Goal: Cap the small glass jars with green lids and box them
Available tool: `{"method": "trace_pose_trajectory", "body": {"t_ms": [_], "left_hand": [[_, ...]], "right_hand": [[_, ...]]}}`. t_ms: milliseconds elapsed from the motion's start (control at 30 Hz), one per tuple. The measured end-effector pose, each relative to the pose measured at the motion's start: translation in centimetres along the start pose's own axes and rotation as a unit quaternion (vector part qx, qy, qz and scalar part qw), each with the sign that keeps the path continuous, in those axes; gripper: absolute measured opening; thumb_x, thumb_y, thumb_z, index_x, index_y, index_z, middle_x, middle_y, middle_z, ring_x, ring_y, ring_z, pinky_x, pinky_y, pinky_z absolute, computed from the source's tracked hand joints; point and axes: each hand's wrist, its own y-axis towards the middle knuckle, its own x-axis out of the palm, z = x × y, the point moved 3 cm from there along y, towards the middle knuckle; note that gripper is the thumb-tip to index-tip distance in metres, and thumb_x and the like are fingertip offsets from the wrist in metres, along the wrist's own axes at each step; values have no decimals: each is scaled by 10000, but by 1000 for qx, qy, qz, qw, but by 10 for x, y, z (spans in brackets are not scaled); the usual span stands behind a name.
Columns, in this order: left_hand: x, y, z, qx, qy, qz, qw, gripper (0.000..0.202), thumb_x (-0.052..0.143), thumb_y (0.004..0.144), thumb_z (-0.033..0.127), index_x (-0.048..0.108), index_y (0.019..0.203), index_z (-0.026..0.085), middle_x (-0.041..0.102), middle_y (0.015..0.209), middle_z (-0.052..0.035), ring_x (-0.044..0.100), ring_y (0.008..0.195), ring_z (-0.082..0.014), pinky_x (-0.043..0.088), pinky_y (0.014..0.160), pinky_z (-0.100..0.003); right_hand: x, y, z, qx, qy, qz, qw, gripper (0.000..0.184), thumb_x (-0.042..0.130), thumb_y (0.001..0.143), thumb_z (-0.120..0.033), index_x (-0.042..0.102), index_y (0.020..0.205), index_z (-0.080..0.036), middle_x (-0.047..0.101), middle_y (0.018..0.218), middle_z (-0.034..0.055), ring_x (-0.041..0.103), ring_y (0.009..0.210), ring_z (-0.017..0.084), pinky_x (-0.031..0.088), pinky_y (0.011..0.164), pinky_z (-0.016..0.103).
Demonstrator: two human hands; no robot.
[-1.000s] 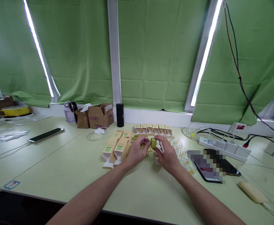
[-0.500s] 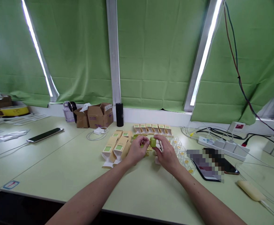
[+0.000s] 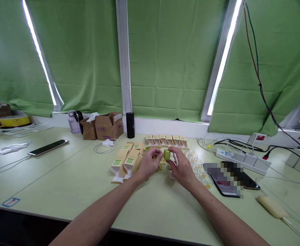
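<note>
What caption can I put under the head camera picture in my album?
Right hand holds a small green piece near the left hand, above a pale table with little boxes.

Left forearm [image 3: 98, 210] and right forearm [image 3: 218, 210], both bare as far as the lower edge of view, each tapering forward. Two small spots [image 3: 211, 200] mark the right. Left grip [image 3: 150, 163] and right grip [image 3: 183, 169]: bare human hands, fingers [image 3: 173, 150] slender.

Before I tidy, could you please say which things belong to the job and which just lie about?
Likely the job: glossy green rounded piece, cream cardboard boxes, clear round containers.
Probably lying about: black upright cylinder, brown cardboard carton, pale-yellow oblong block.
</note>
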Motion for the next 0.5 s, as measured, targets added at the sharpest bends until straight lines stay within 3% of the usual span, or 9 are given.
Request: {"method": "trace_pose_trajectory", "body": {"t_ms": [500], "left_hand": [[0, 1, -2, -4, -10, -1, 1000, 187, 664, 913, 346, 643, 875, 164, 606, 754, -13, 557, 709, -151, 448, 646, -260]], "right_hand": [[-1, 1, -1, -1, -8, 0, 1000, 408, 558, 964, -143, 518, 1357, -242, 685, 1288, 137, 673, 1215, 306, 600, 999, 493]]}}
